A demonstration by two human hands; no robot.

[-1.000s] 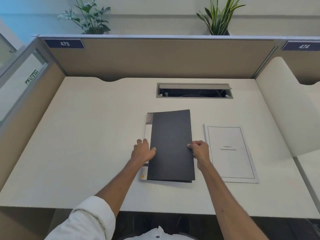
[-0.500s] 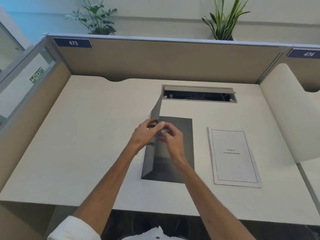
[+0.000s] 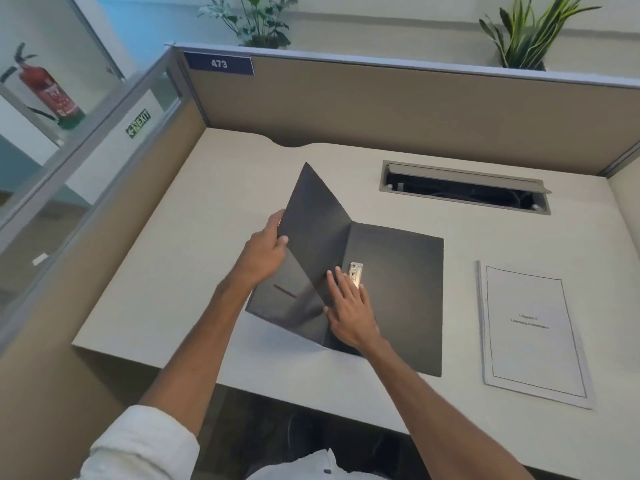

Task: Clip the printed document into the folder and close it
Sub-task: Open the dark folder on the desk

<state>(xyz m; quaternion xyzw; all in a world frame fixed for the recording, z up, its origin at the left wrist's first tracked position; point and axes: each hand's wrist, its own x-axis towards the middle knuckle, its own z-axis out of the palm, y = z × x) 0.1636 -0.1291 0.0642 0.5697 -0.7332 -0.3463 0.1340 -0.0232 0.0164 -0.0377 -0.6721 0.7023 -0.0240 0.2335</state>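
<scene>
A dark grey folder (image 3: pixel 405 289) lies open on the desk, its back flat and its front cover tilted up to the left. My left hand (image 3: pixel 265 252) grips the outer edge of that raised cover. My right hand (image 3: pixel 351 308) rests flat, fingers spread, on the inside near the spine, just below a small metal clip (image 3: pixel 356 273). The printed document (image 3: pixel 531 332), a white stapled stack with a framed title page, lies on the desk to the right of the folder, untouched.
A cable slot (image 3: pixel 464 188) with a raised flap is cut into the desk (image 3: pixel 194 258) behind the folder. Beige partition walls (image 3: pixel 381 109) close the back and left. Plants stand behind the partition. The desk's front edge runs close under my arms.
The folder was closed a second ago with both hands at its sides. The front cover has since been swung up and leftward, exposing the clip. The view has shifted left.
</scene>
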